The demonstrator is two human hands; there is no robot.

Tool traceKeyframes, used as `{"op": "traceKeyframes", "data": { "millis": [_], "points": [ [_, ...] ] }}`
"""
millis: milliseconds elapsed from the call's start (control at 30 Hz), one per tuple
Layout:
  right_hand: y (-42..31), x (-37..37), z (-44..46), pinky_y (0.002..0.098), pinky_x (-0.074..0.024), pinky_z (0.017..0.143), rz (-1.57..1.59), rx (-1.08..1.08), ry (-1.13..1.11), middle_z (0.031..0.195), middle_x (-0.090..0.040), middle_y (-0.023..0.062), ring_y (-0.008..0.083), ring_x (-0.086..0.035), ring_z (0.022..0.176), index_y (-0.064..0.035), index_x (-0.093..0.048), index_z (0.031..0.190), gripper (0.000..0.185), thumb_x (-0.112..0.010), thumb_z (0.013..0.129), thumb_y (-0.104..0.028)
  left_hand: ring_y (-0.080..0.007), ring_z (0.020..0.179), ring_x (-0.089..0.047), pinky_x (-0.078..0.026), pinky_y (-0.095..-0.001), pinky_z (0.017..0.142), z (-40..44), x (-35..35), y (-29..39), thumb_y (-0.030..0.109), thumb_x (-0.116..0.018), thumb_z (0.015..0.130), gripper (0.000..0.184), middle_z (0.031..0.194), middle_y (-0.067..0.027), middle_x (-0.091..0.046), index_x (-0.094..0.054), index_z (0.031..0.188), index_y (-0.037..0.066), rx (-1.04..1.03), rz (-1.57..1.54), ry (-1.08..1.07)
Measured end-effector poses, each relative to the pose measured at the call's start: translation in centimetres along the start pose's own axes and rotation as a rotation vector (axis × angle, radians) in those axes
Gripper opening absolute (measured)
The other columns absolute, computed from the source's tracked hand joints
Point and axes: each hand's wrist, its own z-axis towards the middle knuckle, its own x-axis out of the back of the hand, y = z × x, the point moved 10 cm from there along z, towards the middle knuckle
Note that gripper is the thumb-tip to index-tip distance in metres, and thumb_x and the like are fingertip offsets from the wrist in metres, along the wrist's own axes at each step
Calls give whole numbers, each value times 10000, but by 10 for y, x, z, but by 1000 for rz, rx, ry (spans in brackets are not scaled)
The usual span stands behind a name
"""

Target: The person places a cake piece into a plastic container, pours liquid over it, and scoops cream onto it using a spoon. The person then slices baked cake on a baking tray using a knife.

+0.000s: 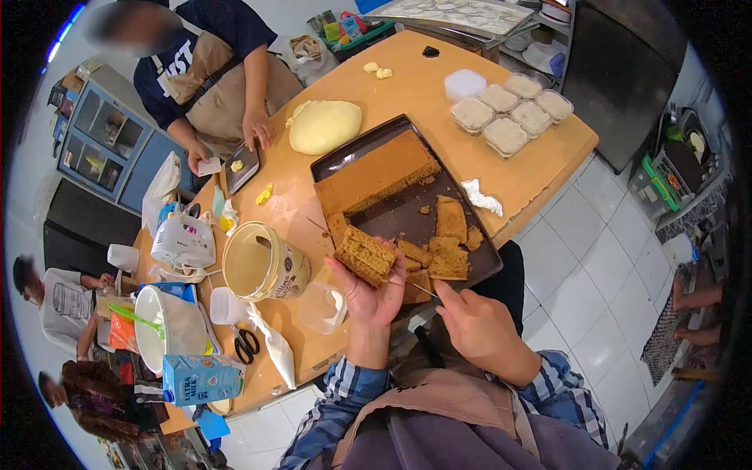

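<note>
My left hand (374, 294) holds up a thick piece of brown cake (365, 257), with a cut, crumbly side showing. My right hand (484, 329) is closed around the handle of a knife (423, 290); its thin blade points toward the cake pieces in the pan. Below both hands lies a dark baking pan (484, 235). A large uncut slab of cake (376, 172) fills its far side. Several cut pieces (449, 257) and crumbs lie at its near right end. Part of the blade is hard to make out.
A plastic tub (254, 262), a piping bag (274, 345), scissors (247, 345) and a milk carton (204, 380) stand left. Pale dough (325, 127) lies beyond the pan. Filled plastic boxes (505, 135) sit far right. A co-worker (211, 78) works at a small scale (242, 168).
</note>
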Motion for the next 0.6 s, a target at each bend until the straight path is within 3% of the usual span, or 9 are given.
{"op": "traceKeyframes", "data": {
  "millis": [100, 200, 600],
  "points": [
    [1, -2, 3, 389, -462, 515, -12, -31, -6, 688, -550, 133, 308, -575, 603, -32, -523, 1137, 352, -603, 806, -122, -219, 956, -553, -452, -362, 896, -1, -4, 1, 610, -562, 763, 614, 1007, -77, -585, -554, 1042, 63, -14, 14, 23],
    [0, -3, -4, 404, -505, 520, -2, 46, -7, 685, -567, 164, 335, -607, 586, -3, -492, 1101, 302, -537, 844, -156, -215, 944, -557, -455, -358, 893, 1, -5, 6, 611, -557, 767, 627, 1002, -75, -582, -549, 1034, 43, -26, 19, 17],
    [-2, -2, 2, 408, -504, 512, -26, 18, -71, 676, -571, 179, 342, -610, 581, -7, -492, 1056, 242, -510, 863, -154, -222, 941, -563, -468, -377, 871, 2, 6, 8, 620, -553, 764, 632, 1004, -76, -587, -543, 1061, 62, -23, 47, 62]
  ]
}}
